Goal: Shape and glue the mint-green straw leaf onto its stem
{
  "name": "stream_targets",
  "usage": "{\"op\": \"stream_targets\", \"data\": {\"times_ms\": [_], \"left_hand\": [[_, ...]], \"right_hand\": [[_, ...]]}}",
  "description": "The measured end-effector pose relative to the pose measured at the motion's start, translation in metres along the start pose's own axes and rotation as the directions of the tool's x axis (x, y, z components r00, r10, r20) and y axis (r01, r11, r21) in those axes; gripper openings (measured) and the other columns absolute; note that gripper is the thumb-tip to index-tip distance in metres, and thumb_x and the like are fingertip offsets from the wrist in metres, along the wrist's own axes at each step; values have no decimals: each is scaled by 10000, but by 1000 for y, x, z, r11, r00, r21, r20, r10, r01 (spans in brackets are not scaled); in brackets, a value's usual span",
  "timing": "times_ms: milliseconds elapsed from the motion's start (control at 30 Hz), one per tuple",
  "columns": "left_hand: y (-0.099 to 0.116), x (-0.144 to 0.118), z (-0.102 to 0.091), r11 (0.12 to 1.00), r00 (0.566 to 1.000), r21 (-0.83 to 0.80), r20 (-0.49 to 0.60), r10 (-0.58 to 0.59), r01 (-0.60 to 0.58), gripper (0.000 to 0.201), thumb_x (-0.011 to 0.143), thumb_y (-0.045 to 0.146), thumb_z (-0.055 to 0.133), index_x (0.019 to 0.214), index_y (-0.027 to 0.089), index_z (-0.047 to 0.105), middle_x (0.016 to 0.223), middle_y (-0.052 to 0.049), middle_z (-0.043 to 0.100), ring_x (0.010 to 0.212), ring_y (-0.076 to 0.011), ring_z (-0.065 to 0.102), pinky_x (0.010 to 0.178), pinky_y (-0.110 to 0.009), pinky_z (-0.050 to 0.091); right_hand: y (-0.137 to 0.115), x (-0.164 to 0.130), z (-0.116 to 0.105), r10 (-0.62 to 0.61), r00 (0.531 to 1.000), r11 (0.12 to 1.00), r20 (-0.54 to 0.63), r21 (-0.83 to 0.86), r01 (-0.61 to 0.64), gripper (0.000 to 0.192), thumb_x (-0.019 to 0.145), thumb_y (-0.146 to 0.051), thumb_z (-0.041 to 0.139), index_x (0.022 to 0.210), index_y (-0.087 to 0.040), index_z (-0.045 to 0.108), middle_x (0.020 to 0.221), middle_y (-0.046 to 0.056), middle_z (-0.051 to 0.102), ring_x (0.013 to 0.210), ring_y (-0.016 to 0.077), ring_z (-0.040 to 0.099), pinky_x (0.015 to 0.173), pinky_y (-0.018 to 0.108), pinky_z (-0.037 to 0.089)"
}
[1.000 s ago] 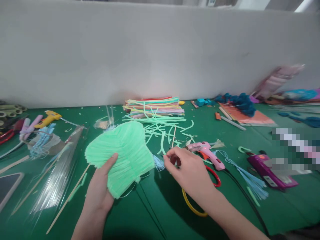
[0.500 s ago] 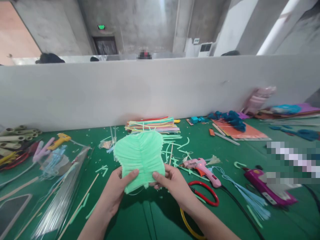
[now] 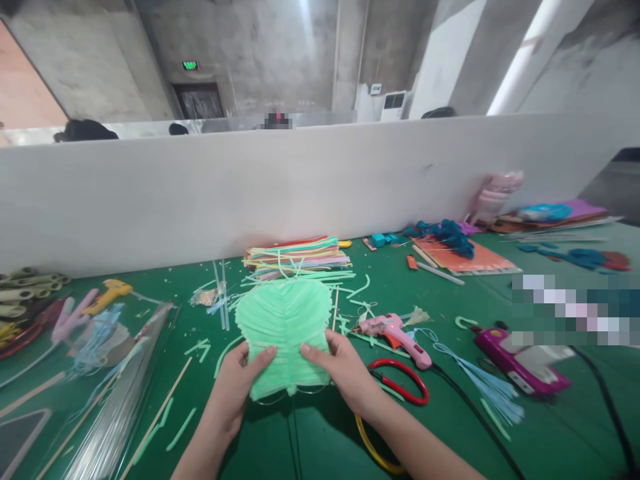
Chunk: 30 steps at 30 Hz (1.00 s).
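Note:
A mint-green leaf shape made of fuzzy pipe cleaners (image 3: 287, 320) is held up above the green table, its rounded lobes at the far end. My left hand (image 3: 243, 373) grips its lower left side, thumb on top and fingers underneath. My right hand (image 3: 340, 367) holds the lower right side the same way. Thin wire loops show along the near edge. Just beyond the leaf shape lies a bundle of coloured pipe cleaners (image 3: 300, 257). Scissors with red and yellow handles (image 3: 423, 393) lie partly under my right forearm.
A pink glue gun (image 3: 400, 333) with a black cord lies on the right, near a purple device (image 3: 520, 363) and light-blue strands (image 3: 495, 387). On the left are a yellow glue gun (image 3: 107, 297), clear plastic sleeves (image 3: 107, 427) and a phone-like tablet (image 3: 20, 440). A white partition (image 3: 200, 193) stands behind.
The leaf shape has tilted flatter and sits slightly lower, with both hands still on its sides. The camera view has shifted a little to the right.

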<state>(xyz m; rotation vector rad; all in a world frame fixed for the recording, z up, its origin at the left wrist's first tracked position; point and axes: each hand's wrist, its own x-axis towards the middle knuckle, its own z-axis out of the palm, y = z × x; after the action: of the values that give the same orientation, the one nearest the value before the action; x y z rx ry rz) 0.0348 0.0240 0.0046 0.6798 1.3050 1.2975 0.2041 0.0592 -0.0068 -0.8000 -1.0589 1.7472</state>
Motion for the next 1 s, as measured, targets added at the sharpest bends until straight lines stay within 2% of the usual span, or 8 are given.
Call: {"op": "stream_targets", "data": {"times_ms": [167,367,533,633,700,767,867,1000], "left_hand": [[-2,2,-3,1000,1000,7,7,-7,6,510,557,358,908,964,106,734,924,-138,793,885,-344,741,789,-427,594],[-2,3,-6,999,999,-12,-18,-51,51,639,625,329,889,1189,140,655,1047,-141,776,959,-318,733,824,-414,597],[-6,7,-7,992,994,-75,32,-100,102,644,597,297,907,1161,101,665,1021,-168,777,954,-346,732,840,-452,595],[-7,9,-8,986,993,-119,28,-115,117,642,626,298,894,1190,117,648,1062,-165,768,990,-340,723,868,-448,588],[-7,9,-9,981,992,-147,18,-123,125,637,677,311,863,1240,144,616,1095,-154,761,1014,-330,717,884,-449,584],[-7,9,-10,977,991,-169,21,-132,133,627,715,294,838,1275,160,589,1110,-147,757,1036,-323,710,898,-453,579],[-9,7,-9,972,990,-186,46,-137,143,620,722,231,832,1283,156,581,1104,-146,759,1051,-325,704,916,-457,572],[-11,7,-7,966,986,-200,78,-149,162,604,723,218,830,1274,149,592,1096,-148,761,1040,-329,708,917,-461,572]], "right_hand": [[5,-2,1,60,998,998,-6,27,-60,618,633,-519,851,1107,-164,674,1043,96,759,1035,310,691,954,471,510],[9,-2,0,96,995,995,12,-12,-96,605,629,-507,858,1080,-141,688,1023,111,764,995,327,706,902,477,540],[13,-1,0,87,996,996,-4,-6,-87,600,682,-597,782,1068,-143,711,1006,102,770,949,322,719,909,482,536],[13,-2,-1,68,998,998,5,-17,-68,598,673,-607,783,1057,-152,724,1001,93,773,942,333,719,904,489,535],[13,-2,0,103,994,995,32,-19,-103,600,666,-599,792,1051,-143,728,995,102,774,935,335,722,906,492,534],[13,-2,0,150,989,988,2,-27,-150,600,666,-591,798,1046,-132,725,995,116,773,935,334,723,898,487,538],[15,-1,0,146,987,989,-68,16,-145,590,702,-564,788,1097,-134,700,1038,125,766,954,323,721,875,464,548],[17,2,-4,133,991,985,-16,112,-130,555,727,-512,795,1129,-145,687,1065,119,762,951,305,725,879,445,547]]}}
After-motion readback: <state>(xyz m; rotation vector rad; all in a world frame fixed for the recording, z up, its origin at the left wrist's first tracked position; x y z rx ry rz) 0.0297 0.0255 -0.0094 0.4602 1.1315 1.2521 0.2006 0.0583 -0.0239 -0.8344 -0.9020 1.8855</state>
